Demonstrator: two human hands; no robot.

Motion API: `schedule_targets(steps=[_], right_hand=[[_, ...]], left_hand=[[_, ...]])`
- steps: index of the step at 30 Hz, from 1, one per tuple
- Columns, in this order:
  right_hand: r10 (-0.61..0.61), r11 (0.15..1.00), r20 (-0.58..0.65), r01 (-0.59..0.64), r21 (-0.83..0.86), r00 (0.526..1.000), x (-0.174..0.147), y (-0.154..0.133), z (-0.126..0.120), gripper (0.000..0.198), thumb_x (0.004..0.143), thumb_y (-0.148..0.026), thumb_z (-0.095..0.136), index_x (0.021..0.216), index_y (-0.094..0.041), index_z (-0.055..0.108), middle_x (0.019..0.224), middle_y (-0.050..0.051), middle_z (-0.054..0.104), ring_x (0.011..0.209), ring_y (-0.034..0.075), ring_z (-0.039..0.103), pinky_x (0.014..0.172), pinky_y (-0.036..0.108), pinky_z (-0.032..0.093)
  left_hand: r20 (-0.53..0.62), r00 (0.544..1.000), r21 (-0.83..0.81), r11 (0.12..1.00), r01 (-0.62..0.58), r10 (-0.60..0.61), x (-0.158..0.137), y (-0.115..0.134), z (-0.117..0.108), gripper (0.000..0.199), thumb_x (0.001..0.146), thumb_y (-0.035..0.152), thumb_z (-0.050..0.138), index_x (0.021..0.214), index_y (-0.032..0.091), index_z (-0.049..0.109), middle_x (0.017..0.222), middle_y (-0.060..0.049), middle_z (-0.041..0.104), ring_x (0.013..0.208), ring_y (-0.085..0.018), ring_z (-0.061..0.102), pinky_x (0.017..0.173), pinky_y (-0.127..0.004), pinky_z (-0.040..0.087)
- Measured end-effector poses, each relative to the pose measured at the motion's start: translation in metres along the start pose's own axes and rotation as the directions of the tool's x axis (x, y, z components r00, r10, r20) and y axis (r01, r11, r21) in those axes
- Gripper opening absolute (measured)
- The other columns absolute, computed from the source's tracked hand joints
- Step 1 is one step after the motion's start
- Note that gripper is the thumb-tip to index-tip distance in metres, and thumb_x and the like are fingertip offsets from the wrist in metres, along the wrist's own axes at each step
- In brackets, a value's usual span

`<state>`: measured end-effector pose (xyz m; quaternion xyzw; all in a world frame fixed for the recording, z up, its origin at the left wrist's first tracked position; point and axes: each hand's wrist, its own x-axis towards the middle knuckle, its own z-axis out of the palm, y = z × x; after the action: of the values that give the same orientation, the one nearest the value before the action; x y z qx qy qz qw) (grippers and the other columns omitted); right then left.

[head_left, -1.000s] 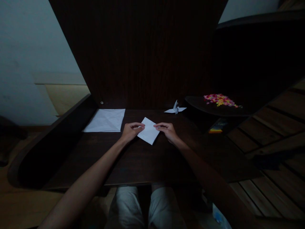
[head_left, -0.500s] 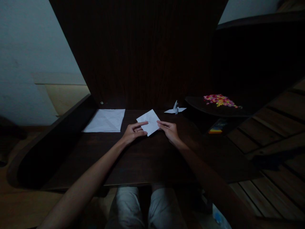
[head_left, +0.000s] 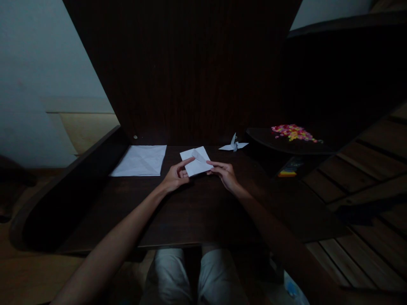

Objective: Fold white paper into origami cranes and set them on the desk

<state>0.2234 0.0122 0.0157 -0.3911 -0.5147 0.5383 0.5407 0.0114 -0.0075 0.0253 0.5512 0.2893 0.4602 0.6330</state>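
Note:
A small folded square of white paper [head_left: 197,168] is held between both hands just above the dark tabletop, with a raised fold across its middle. My left hand [head_left: 177,174] pinches its left side, the index finger lying on top near the fold. At the right corner, my right hand [head_left: 225,173] grips the paper between thumb and fingers. A finished white paper crane [head_left: 234,146] stands behind and to the right of my right hand. To the left lies a stack of white paper sheets [head_left: 140,161] with crease lines.
A heap of small pink, red and yellow pieces [head_left: 295,133] sits on a dark curved shelf [head_left: 263,142] at the right. Below it is a small item with a yellow and orange edge [head_left: 287,173]. A dark side panel [head_left: 73,190] bounds the table [head_left: 190,216] at the left.
The paper has turned a little and its near corner is now lifted or folded back, so a raised fold shows in the middle. Both hands have stayed nearly in place.

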Motion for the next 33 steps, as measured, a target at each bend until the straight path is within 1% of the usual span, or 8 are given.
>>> schedule_targets(steps=[2,6,11,13,19,24,28,33], right_hand=[[-0.011,1.000,0.023,0.011,-0.012,1.000,0.000,-0.002,-0.001,0.032,0.061,-0.026,0.068,0.091,-0.016,0.074,0.067,0.005,0.072,0.060,0.017,0.065,0.067,0.033,0.051],[-0.022,0.999,0.044,0.024,-0.045,0.999,-0.001,-0.005,-0.002,0.034,0.059,-0.026,0.071,0.092,-0.016,0.074,0.071,0.006,0.073,0.061,0.017,0.064,0.067,0.033,0.051],[-0.015,0.995,0.071,0.022,-0.098,0.997,-0.001,-0.002,-0.002,0.038,0.057,-0.027,0.076,0.093,-0.016,0.073,0.073,0.006,0.073,0.066,0.018,0.065,0.071,0.033,0.050],[-0.019,0.991,0.072,0.028,-0.132,0.997,-0.001,-0.001,-0.002,0.038,0.056,-0.027,0.077,0.093,-0.016,0.073,0.079,0.006,0.073,0.072,0.018,0.066,0.075,0.034,0.050],[-0.052,0.980,0.105,0.071,-0.184,0.993,-0.002,-0.001,-0.001,0.041,0.056,-0.028,0.079,0.095,-0.019,0.072,0.100,0.008,0.071,0.094,0.022,0.066,0.089,0.038,0.049],[-0.049,0.977,0.160,0.081,-0.199,0.986,-0.003,0.003,0.002,0.048,0.054,-0.029,0.081,0.099,-0.018,0.071,0.104,0.009,0.070,0.096,0.023,0.065,0.088,0.038,0.050],[-0.029,0.974,0.193,0.071,-0.215,0.981,-0.003,0.007,0.003,0.057,0.051,-0.028,0.083,0.105,-0.017,0.068,0.108,0.010,0.069,0.098,0.024,0.065,0.090,0.040,0.049],[-0.057,0.956,0.198,0.110,-0.271,0.979,-0.003,0.008,0.002,0.051,0.057,-0.030,0.081,0.105,-0.018,0.069,0.113,0.011,0.067,0.105,0.025,0.062,0.096,0.043,0.045]], left_hand=[[-0.039,0.999,0.002,1.000,-0.006,0.006,0.001,0.000,0.000,0.083,0.056,0.013,0.076,0.133,0.016,0.045,0.114,-0.016,0.064,0.098,-0.026,0.065,0.084,-0.034,0.050],[-0.131,0.991,0.020,0.999,-0.029,0.031,0.003,-0.002,-0.002,0.070,0.060,0.017,0.075,0.126,0.013,0.053,0.106,-0.013,0.068,0.091,-0.023,0.066,0.088,-0.037,0.048],[-0.188,0.982,0.054,0.998,-0.014,0.024,0.003,-0.002,-0.004,0.059,0.063,0.024,0.076,0.118,0.012,0.058,0.095,-0.011,0.071,0.089,-0.022,0.066,0.091,-0.040,0.046],[-0.202,0.979,0.077,0.997,-0.015,0.031,0.003,-0.002,-0.004,0.057,0.063,0.026,0.076,0.116,0.012,0.060,0.094,-0.010,0.071,0.089,-0.022,0.066,0.091,-0.040,0.046],[-0.174,0.983,0.118,0.992,-0.037,0.058,0.002,-0.002,-0.004,0.054,0.063,0.025,0.074,0.114,0.013,0.061,0.098,-0.009,0.070,0.092,-0.022,0.064,0.090,-0.038,0.046],[-0.147,0.988,0.155,0.988,-0.025,0.048,0.001,-0.002,-0.003,0.051,0.061,0.019,0.067,0.112,0.015,0.064,0.098,-0.006,0.069,0.091,-0.021,0.062,0.083,-0.033,0.046],[-0.148,0.988,0.121,0.993,-0.015,0.033,0.002,-0.001,-0.003,0.050,0.059,0.014,0.061,0.109,0.014,0.066,0.094,-0.005,0.070,0.087,-0.020,0.060,0.078,-0.029,0.045],[-0.151,0.988,0.054,0.999,-0.007,0.016,0.002,-0.002,-0.002,0.047,0.057,0.013,0.057,0.103,0.015,0.069,0.089,-0.004,0.070,0.085,-0.018,0.059,0.076,-0.027,0.043]])
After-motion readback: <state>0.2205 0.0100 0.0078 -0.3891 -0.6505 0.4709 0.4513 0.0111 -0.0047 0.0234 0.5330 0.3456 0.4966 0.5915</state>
